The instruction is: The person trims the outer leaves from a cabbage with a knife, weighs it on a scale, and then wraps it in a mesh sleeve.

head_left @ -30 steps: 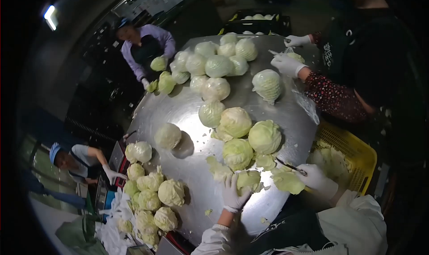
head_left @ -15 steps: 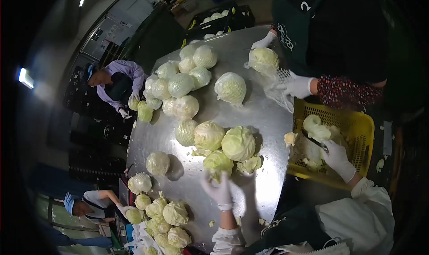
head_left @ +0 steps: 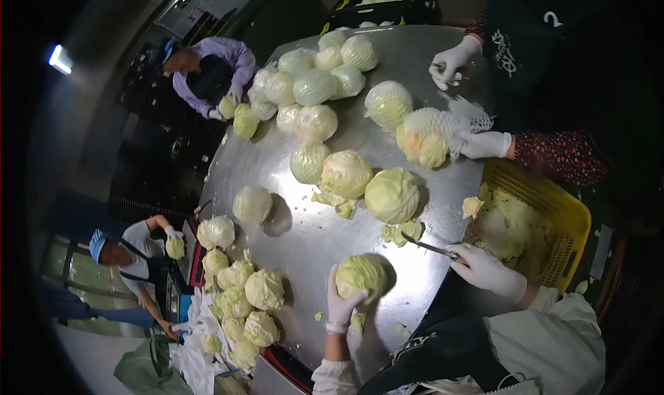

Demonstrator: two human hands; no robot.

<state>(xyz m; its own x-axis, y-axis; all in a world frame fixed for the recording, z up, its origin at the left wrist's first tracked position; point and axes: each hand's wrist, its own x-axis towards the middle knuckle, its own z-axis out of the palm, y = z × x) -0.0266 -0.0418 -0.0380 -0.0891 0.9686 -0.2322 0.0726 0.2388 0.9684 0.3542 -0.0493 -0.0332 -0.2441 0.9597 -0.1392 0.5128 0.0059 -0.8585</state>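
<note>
My left hand (head_left: 342, 308), in a white glove, is closed around the side of a green cabbage (head_left: 362, 276) on the metal table near me. In my gloved right hand (head_left: 490, 274) is a knife (head_left: 430, 247), its blade pointing left over the table edge, apart from the cabbage. A loose cabbage leaf (head_left: 402, 233) lies just beyond the knife tip. Two unwrapped cabbages, a green one (head_left: 392, 196) and a paler one (head_left: 347, 174), sit farther up the table.
A yellow crate (head_left: 571, 237) with leaf trimmings stands by my right hand. Net-wrapped cabbages (head_left: 315, 86) are heaped at the far end, bare ones (head_left: 265, 289) at the left. Across from me a co-worker's gloved hand (head_left: 486, 145) holds a netted cabbage. Two other people work along the left side.
My left hand has brought the cabbage toward me, away from the others. My right hand and knife have moved from over the crate to the table edge. The view has shifted.
</note>
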